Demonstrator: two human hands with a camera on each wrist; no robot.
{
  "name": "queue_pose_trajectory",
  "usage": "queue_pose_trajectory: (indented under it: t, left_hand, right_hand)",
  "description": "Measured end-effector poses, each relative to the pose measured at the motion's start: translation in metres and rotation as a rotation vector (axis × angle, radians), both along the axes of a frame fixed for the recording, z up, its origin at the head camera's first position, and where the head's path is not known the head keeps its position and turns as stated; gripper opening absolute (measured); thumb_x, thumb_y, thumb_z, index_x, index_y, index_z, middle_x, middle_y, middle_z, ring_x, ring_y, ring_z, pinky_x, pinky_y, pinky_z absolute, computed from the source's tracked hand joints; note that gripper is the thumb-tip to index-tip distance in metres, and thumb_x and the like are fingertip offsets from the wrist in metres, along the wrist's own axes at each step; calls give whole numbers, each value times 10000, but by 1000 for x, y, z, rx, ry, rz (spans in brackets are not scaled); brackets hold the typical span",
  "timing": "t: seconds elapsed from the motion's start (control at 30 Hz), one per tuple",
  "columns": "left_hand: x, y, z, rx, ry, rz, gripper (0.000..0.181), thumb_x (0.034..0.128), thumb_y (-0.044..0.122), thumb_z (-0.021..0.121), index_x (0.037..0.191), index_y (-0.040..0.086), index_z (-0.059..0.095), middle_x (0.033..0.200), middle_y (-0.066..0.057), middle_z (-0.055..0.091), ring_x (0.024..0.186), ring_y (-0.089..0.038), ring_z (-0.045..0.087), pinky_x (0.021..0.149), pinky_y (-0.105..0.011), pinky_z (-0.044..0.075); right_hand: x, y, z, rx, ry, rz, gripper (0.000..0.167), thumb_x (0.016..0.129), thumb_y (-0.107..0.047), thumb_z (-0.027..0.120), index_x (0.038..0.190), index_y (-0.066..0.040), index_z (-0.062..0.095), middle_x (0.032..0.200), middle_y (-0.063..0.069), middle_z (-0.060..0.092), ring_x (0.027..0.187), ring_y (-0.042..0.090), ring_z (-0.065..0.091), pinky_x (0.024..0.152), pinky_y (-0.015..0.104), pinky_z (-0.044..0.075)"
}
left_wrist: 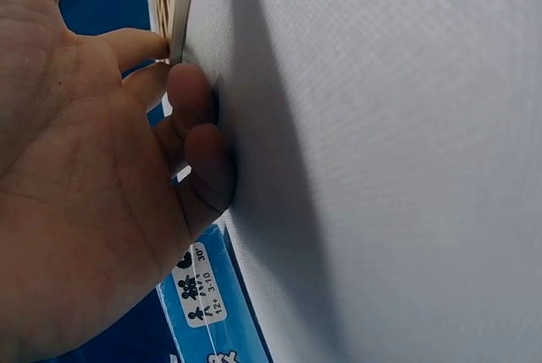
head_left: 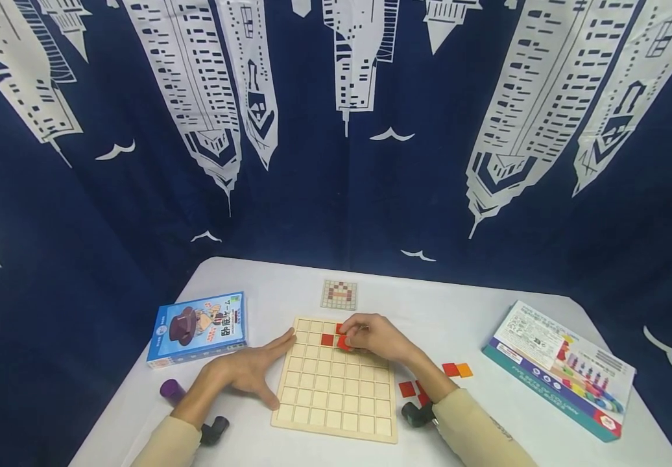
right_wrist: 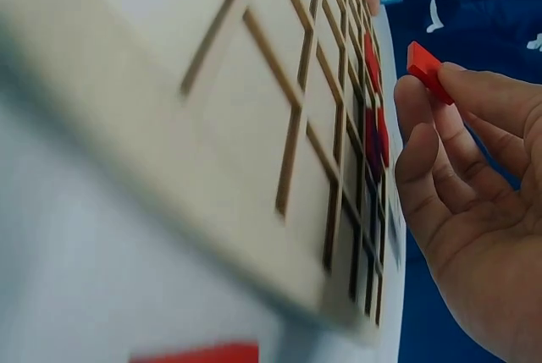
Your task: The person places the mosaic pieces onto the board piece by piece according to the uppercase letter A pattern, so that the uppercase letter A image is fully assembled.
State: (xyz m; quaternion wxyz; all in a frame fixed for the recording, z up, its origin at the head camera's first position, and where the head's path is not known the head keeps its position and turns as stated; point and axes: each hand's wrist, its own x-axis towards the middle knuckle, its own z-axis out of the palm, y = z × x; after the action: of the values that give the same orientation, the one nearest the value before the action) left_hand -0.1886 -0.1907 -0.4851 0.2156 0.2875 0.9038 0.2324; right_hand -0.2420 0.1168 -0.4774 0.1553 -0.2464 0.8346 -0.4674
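Note:
A pale wooden grid board (head_left: pixel 336 395) lies on the white table. My left hand (head_left: pixel 248 368) is spread along the board's left side, its thumb and fingers touching the edge; the left wrist view shows them relaxed. Over the upper part of the board, my right hand (head_left: pixel 381 338) pinches a red square tile (right_wrist: pixel 429 73) between thumb and fingers. In the right wrist view that tile is tilted and held above the grid. Red tiles sit in the grid: one red tile (head_left: pixel 327 340) left of the pinched one, another red tile (head_left: pixel 340 328) partly hidden by the fingers.
Behind the board lies a small patterned grid card (head_left: pixel 338 294). Loose red tiles (head_left: pixel 407 389) and an orange tile (head_left: pixel 464 370) lie to its right. A blue box (head_left: pixel 198 327) and purple cylinder (head_left: pixel 171 390) stand left; a white-and-teal box (head_left: pixel 564 373) lies far right.

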Motion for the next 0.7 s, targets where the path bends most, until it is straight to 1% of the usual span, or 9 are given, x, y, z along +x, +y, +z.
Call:
queue_pose_trajectory:
  t: [0.1,0.37,0.5,0.7]
  left_hand:
    - [-1,-1,0,-6,1,-1,1283,502,530,822,1495,149,105,1549,3,-36,1382,-224,128,1075,-439,243]
    - [0,0,2,8,-6,-3,1276,505,509,827,1494,137,111,1549,-10,-35,1379,-235,144,1077,-441,235]
    - [0,0,3,0,-7,-1,1270,510,513,825,1495,147,110,1549,-4,-36,1377,-241,157,1073,-446,244]
    - [0,0,3,-13,-6,4,1265,513,532,818,1496,163,112,1549,12,-35,1371,-244,179,1062,-449,267]
  right_hand:
    - [-1,-10,0,6,32,18,162,837,-120,644,996,-141,665,836,14,621,688,134,578,581,263,493]
    - [-3,-35,-1,31,104,52,121,840,-119,652,953,-155,677,803,-9,648,700,111,596,658,264,500]
    - [-3,-45,-3,59,131,76,111,831,-124,666,934,-163,678,788,-22,645,686,100,585,641,256,499]
    - [-1,-55,-4,77,154,89,105,818,-121,686,907,-177,683,770,-47,645,658,75,581,621,234,499]
